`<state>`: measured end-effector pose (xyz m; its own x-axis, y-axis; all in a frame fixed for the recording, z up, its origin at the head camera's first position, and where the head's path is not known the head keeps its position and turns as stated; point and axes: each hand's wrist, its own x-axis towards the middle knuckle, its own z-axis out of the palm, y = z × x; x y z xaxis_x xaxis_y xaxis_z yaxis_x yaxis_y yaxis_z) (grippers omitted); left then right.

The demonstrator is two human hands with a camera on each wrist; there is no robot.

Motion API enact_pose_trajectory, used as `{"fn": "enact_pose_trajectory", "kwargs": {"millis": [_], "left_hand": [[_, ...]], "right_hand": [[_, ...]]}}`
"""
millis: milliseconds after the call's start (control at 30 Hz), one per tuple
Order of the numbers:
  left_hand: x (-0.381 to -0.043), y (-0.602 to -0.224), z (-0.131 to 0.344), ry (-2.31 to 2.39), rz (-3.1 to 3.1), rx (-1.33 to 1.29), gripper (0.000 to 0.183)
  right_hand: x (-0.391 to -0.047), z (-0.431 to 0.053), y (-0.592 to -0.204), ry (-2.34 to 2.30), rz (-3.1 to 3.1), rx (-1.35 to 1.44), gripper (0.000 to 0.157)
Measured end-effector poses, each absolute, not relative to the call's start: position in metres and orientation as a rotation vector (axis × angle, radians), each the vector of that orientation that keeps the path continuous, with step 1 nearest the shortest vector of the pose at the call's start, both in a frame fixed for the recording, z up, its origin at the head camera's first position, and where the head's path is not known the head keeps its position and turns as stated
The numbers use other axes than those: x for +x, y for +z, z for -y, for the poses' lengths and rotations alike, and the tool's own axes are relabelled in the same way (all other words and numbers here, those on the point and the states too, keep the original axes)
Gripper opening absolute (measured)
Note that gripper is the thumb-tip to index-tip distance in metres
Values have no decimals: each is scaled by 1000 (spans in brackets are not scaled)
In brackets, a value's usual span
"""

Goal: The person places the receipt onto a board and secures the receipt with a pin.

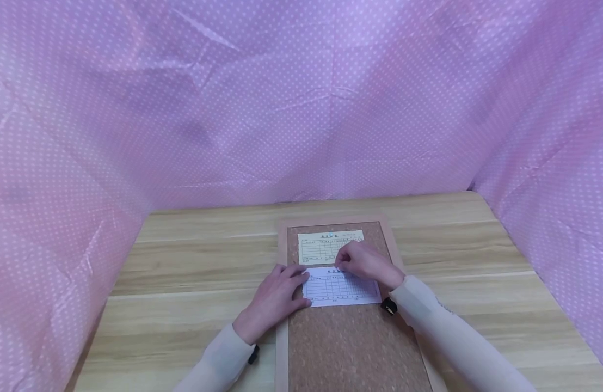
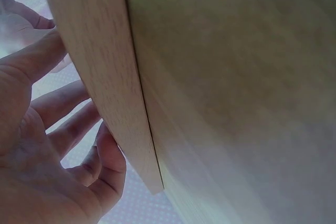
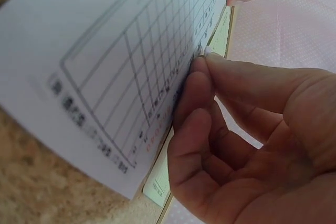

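A white printed form (image 1: 340, 291) lies on a wood-framed cork board (image 1: 350, 343), just below a pale yellow form (image 1: 315, 250). My left hand (image 1: 277, 296) reaches over the board's left frame; its fingertips rest along the white form's left edge, thumb near the lower corner. At the white form's top edge, my right hand (image 1: 362, 260) pinches a small pale push pin (image 3: 208, 50) between thumb and index finger. The right hand covers part of both forms. A small light-blue pin (image 1: 331, 234) shows at the top of the yellow form.
The board lies on a wood-grain table (image 1: 194, 272). Pink dotted cloth (image 1: 301, 109) hangs behind and on both sides of the table. Dark bands are at both wrists.
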<state>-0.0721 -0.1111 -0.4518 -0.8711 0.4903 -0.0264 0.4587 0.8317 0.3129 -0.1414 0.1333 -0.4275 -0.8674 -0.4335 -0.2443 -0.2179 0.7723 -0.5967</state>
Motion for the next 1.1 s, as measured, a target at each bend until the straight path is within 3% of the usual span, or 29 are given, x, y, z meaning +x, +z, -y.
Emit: {"fn": "enact_pose_trajectory", "kwargs": {"millis": [1100], "left_hand": [[-74, -449, 110, 437, -2878, 720, 61]], "right_hand": [[-146, -128, -428, -734, -2603, -389, 8]]}}
